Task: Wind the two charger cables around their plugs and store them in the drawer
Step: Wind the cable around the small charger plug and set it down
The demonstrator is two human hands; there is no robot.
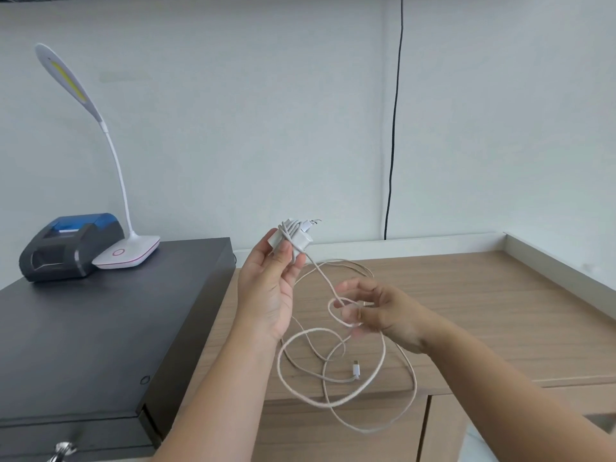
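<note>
My left hand (271,288) holds a white charger plug (293,240) up above the wooden counter, with several turns of white cable around it. The rest of the white cable (333,378) hangs down in loose loops over the counter's front edge, and its small connector end (356,369) lies on the wood. To the right and lower, my right hand (376,311) pinches a loop of that cable between its fingers. I see only this one charger. The black cash drawer box (83,345) stands at the left, its front closed with a key (61,450) in it.
A dark receipt printer (66,248) and a white desk lamp (128,253) stand on the black box's far end. The wooden counter (466,311) has a raised pale rim at the back and right. A black wire (393,128) runs down the wall. Cabinet doors lie below the counter.
</note>
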